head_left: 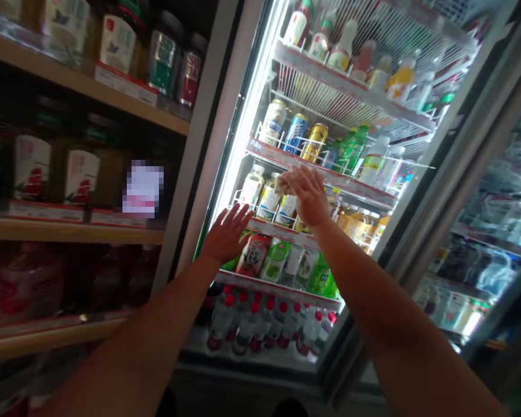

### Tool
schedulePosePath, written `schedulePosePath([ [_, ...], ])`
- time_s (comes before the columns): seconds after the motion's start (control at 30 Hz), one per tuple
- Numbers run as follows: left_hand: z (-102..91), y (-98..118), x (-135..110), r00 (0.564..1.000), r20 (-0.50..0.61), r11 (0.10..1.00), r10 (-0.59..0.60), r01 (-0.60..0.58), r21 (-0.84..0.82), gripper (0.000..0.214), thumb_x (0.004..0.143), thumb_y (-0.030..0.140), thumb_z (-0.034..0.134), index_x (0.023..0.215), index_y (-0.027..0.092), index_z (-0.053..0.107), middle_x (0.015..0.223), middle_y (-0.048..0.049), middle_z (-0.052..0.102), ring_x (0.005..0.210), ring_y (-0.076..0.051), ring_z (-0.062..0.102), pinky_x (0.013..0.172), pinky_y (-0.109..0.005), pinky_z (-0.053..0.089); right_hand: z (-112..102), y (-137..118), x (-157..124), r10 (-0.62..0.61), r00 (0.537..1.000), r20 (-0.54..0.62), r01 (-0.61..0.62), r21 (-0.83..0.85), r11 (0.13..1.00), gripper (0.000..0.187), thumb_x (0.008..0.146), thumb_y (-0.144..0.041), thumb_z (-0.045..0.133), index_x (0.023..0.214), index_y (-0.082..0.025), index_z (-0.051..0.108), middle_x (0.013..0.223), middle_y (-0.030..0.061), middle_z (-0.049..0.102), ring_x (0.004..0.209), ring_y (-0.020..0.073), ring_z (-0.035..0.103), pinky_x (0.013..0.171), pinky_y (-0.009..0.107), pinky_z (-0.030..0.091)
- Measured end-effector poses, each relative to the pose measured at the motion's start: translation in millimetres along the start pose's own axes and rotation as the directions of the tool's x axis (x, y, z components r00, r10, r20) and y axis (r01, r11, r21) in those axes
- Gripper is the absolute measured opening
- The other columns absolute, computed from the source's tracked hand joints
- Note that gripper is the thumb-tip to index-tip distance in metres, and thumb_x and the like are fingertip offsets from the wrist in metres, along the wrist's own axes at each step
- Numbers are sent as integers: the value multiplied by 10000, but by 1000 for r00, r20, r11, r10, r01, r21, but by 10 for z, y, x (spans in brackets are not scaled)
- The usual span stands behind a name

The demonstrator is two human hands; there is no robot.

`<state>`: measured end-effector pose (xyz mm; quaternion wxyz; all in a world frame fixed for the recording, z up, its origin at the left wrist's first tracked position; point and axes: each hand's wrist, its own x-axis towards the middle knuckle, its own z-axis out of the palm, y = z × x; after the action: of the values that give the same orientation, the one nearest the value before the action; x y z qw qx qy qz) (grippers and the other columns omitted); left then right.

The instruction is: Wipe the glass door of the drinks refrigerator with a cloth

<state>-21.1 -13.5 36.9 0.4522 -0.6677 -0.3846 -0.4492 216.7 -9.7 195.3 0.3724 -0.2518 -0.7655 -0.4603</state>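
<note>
In the head view my left hand (228, 234) is raised with its fingers spread, in front of the left side of a lit drinks fridge (282, 226). It holds nothing. Whether its palm touches a glass front I cannot tell. My right hand (309, 194) is higher and further right, before the middle shelves, with its fingers bent over what looks like a crumpled beige cloth (283, 184). Behind it stand bottles with white and yellow labels (269, 200). A blue can (296, 133) and a gold can (315, 142) are on the shelf above.
Wooden shelves (82, 229) with large dark bottles (81, 176) run along the left. Red-capped bottles (255, 315) fill the fridge's bottom. A metal frame (412, 249) borders the right side, with another lit fridge (481, 266) beyond it. A pixelated patch covers part of the left shelf.
</note>
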Motion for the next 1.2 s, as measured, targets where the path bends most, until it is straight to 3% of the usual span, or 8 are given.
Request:
schedulePosePath([
  [0.1, -9, 4, 5, 999, -25, 1000, 26, -25, 16, 671, 1040, 318, 487, 1630, 157, 211, 1611, -130, 334, 1541, -271, 170, 1277, -478, 177, 66, -37, -73, 147, 983, -113, -151, -24, 988, 552, 1010, -120, 367, 1543, -251, 433, 1597, 77, 414, 1539, 292, 276, 1267, 594, 223],
  [0.3, -9, 2, 9, 999, -40, 999, 33, -32, 31, 739, 1049, 332, 478, 1649, 188, 72, 1625, -121, 309, 1541, -274, 168, 1264, -487, 196, 37, 64, -233, -47, 997, -56, 41, -91, 995, 552, 994, -97, 384, 1520, -242, 469, 1574, 42, 455, 1522, 246, 321, 1288, 509, 235],
  [0.5, 18, -6, 0, 999, -29, 1000, 20, -20, 12, 769, 1038, 335, 500, 1650, 205, 53, 1628, -111, 305, 1541, -273, 181, 1263, -482, 200, -70, 378, -339, 175, 956, -236, -185, -20, 983, 574, 972, -78, 358, 1498, -261, 501, 1516, 58, 521, 1495, 278, 370, 1237, 598, 297],
  [0.7, 36, -16, -5, 999, -43, 1000, 21, -21, 2, 782, 1037, 343, 505, 1650, 219, 36, 1637, -103, 288, 1547, -262, 157, 1273, -475, 169, -205, 557, -602, -51, 995, -80, 46, -64, 997, 405, 1021, -154, 446, 1369, -235, 637, 1437, 42, 610, 1403, 221, 487, 1242, 487, 327],
  [0.87, 45, -7, 3, 999, -43, 1000, 26, -26, 17, 778, 1040, 342, 495, 1651, 215, 30, 1640, -105, 281, 1550, -257, 130, 1275, -473, 164, -231, 757, -851, 183, 928, -325, -236, -132, 963, 449, 1043, -186, 360, 1432, -145, 579, 1439, 128, 595, 1369, 258, 494, 1163, 484, 413],
  [1.07, 54, 2, 3, 999, -29, 1000, 14, -13, 23, 779, 1040, 342, 489, 1650, 221, 20, 1650, -105, 251, 1552, -261, 125, 1271, -476, 165, -302, 777, -1262, 5, 997, -80, -19, -177, 984, 473, 1015, -153, 421, 1470, -197, 541, 1485, 80, 563, 1385, 247, 465, 1177, 465, 397],
  [1.13, 57, 5, 4, 1000, -29, 1000, 8, -8, 15, 777, 1038, 338, 487, 1650, 225, 22, 1653, -105, 243, 1552, -262, 127, 1270, -480, 165, -366, 896, -1255, 46, 992, -115, -66, -182, 981, 468, 1013, -142, 405, 1448, -205, 566, 1483, 71, 566, 1349, 240, 491, 1149, 448, 422],
  [1.2, 61, 9, 6, 999, -33, 1000, 8, -8, 6, 772, 1037, 333, 485, 1650, 234, 27, 1655, -100, 237, 1553, -261, 125, 1270, -481, 160, -395, 1002, -1256, 151, 956, -252, -199, -180, 963, 459, 1014, -148, 389, 1428, -175, 585, 1470, 98, 573, 1307, 251, 513, 1122, 462, 438],
])
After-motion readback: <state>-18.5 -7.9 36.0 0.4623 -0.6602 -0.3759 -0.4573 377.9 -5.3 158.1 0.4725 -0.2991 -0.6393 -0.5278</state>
